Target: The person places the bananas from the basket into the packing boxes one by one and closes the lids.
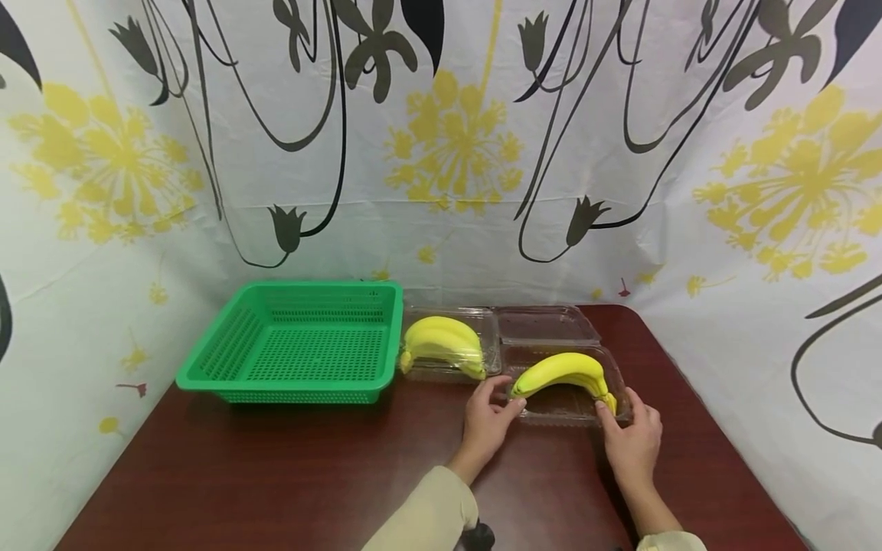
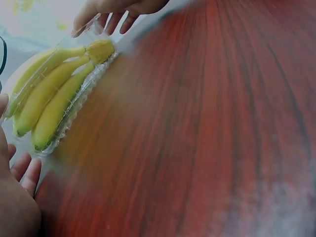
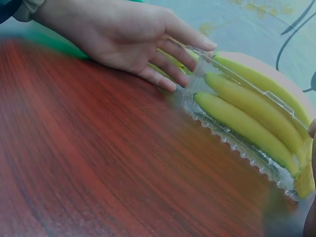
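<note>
A bunch of yellow bananas lies in the base of a clear plastic clamshell container near the table's right side. Its lid lies folded back behind it. My left hand holds the left end, thumb on the front corner rim and fingers along the outer wall. At the right end, my right hand grips the rim, thumb over the edge by the banana stem and fingers outside. In the right wrist view the left hand has its thumb tip at the container's rim.
Left of the open container, a second clear container holds another banana bunch. A green plastic basket stands at the back left of the dark red wooden table. A patterned curtain hangs behind and along both sides.
</note>
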